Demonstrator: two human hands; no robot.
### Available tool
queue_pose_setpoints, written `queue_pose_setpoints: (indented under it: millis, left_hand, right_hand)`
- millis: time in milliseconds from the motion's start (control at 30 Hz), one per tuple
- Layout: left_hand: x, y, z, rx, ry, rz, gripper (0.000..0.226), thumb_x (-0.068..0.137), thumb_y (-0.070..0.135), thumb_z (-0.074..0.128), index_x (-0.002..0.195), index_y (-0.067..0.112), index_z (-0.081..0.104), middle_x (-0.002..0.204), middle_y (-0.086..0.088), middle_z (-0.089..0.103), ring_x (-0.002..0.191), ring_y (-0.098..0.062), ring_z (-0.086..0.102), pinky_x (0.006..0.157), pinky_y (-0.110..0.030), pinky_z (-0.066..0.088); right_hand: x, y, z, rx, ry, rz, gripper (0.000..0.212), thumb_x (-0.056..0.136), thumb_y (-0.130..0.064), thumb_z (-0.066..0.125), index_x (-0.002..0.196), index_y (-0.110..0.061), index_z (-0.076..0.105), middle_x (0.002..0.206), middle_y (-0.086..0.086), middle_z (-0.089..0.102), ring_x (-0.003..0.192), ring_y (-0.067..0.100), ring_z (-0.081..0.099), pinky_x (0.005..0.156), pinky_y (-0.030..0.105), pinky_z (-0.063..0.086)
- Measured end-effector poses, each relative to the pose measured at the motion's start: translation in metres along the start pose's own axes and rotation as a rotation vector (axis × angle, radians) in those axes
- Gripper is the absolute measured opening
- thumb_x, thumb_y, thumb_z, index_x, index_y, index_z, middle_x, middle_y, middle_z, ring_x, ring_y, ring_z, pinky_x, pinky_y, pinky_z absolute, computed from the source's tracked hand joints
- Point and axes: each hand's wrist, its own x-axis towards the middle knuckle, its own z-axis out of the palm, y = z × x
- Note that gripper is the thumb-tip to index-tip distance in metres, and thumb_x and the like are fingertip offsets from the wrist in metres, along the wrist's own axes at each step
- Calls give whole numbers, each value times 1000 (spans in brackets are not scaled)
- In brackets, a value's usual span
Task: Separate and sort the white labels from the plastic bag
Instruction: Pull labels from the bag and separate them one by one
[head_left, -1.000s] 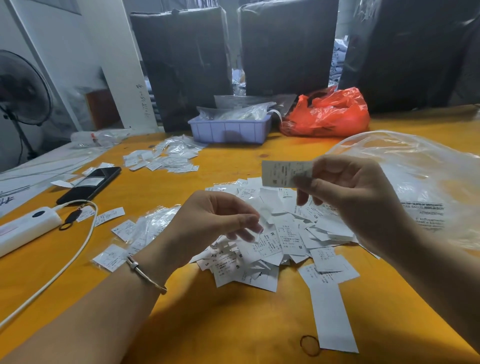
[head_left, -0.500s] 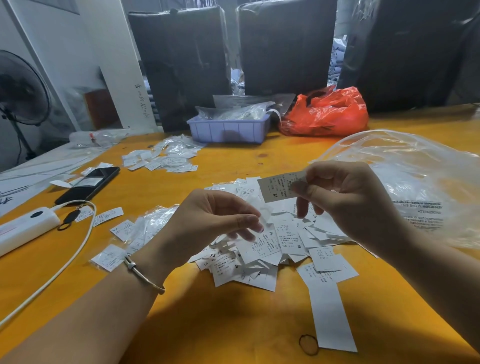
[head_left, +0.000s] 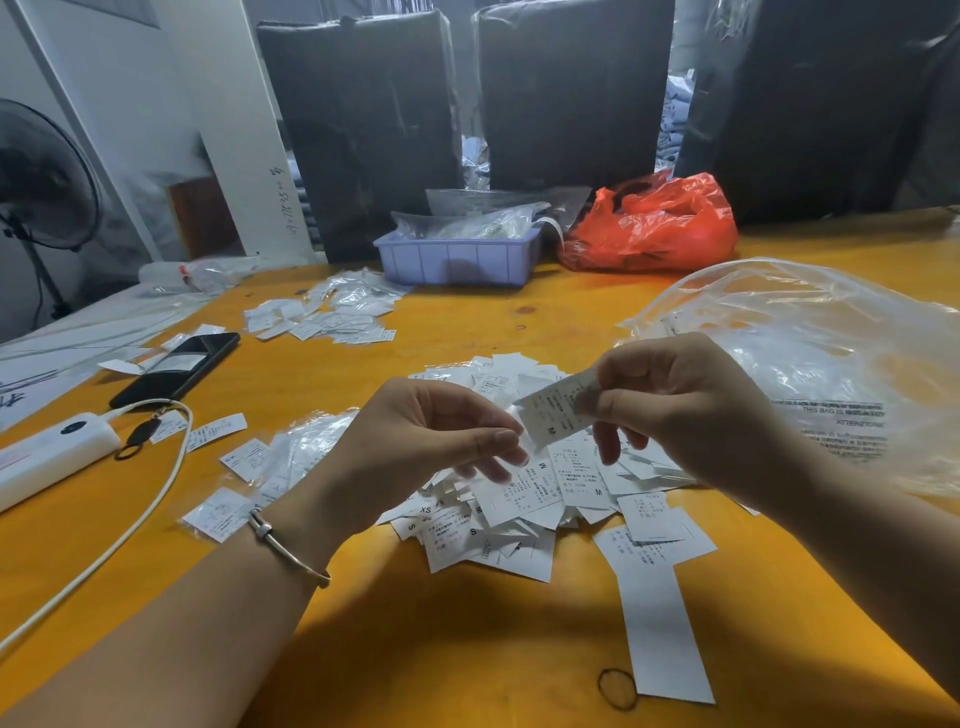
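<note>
A heap of white printed labels (head_left: 535, 493) lies in the middle of the yellow table (head_left: 467, 649). My right hand (head_left: 680, 410) pinches one white label (head_left: 553, 410) above the heap, tilted down to the left. My left hand (head_left: 431, 436) hovers just left of that label with fingers curled, thumb and forefinger near its lower edge; whether they touch it I cannot tell. A large clear plastic bag (head_left: 831, 353) lies to the right behind my right hand. A second group of labels (head_left: 332, 317) sits at the far left-centre.
A long white strip (head_left: 660, 629) and a rubber band (head_left: 618, 688) lie near the front. A black phone (head_left: 176, 369), white power bank (head_left: 52, 452) with cable, loose labels, a purple tray (head_left: 457, 257) and a red bag (head_left: 654, 226) stand around.
My right hand has brought the held label down and left, tilting it toward my left hand. My left hand has stayed almost in place above the heap.
</note>
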Motion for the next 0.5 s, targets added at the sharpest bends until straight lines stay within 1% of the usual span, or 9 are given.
queue_pose_setpoints:
  millis: [67, 133, 200, 267, 300, 367, 433, 500]
  left_hand:
    - [0, 0, 1, -5, -1, -7, 20, 75, 24, 77, 89, 9, 78, 85, -10, 78, 72, -24, 75, 60, -22, 56]
    - [0, 0, 1, -2, -2, -12, 22, 74, 24, 77, 89, 8, 78, 85, -10, 78, 71, -24, 75, 60, -22, 56]
    - [0, 0, 1, 5, 2, -9, 22, 74, 25, 77, 89, 8, 78, 84, -10, 78, 71, -24, 75, 61, -24, 56]
    - [-1, 1, 1, 9, 7, -4, 23, 75, 26, 77, 90, 8, 77, 84, -10, 78, 72, -25, 75, 61, -25, 56]
    - [-1, 1, 1, 8, 7, -3, 24, 75, 26, 77, 90, 8, 77, 85, -10, 78, 72, -25, 75, 61, -24, 56]
    - [-1, 1, 1, 6, 6, 1, 24, 75, 27, 77, 90, 8, 77, 85, -10, 78, 72, -25, 75, 61, -24, 56]
    - [-1, 1, 0, 8, 5, 9, 22, 76, 27, 77, 90, 9, 77, 85, -10, 78, 73, -25, 75, 61, -24, 56]
    - [-1, 1, 0, 14, 5, 17, 20, 77, 26, 76, 90, 10, 78, 85, -10, 78, 73, -25, 75, 62, -24, 56]
  right_hand:
    - [0, 1, 2, -28, -49, 19, 28, 83, 2, 61, 61, -13, 68, 56, 8, 67, 50, 31, 43, 47, 54, 38]
    - [0, 2, 4, -48, -49, 15, 30, 84, 2, 60, 60, -16, 67, 55, 7, 67, 49, 30, 43, 45, 53, 37]
    - [0, 2, 1, -12, 24, -23, 23, 83, 4, 59, 64, -6, 66, 53, 7, 65, 49, 29, 44, 46, 49, 37]
    - [2, 1, -5, 100, 131, -64, 18, 83, 7, 58, 66, 4, 63, 52, 10, 63, 49, 27, 43, 47, 40, 36]
    - [3, 0, -8, 165, 168, -74, 17, 83, 8, 57, 67, 7, 62, 51, 12, 63, 49, 26, 43, 48, 34, 36]
    - [4, 0, -11, 243, 181, -74, 18, 83, 8, 55, 67, 6, 63, 52, 15, 62, 49, 26, 44, 47, 27, 36]
    - [4, 0, -8, 249, 151, -60, 18, 84, 8, 55, 68, 7, 64, 53, 17, 63, 49, 26, 45, 46, 25, 36]
    - [3, 2, -5, 235, 123, -43, 21, 84, 8, 56, 66, 2, 66, 54, 19, 63, 48, 26, 45, 46, 26, 36]
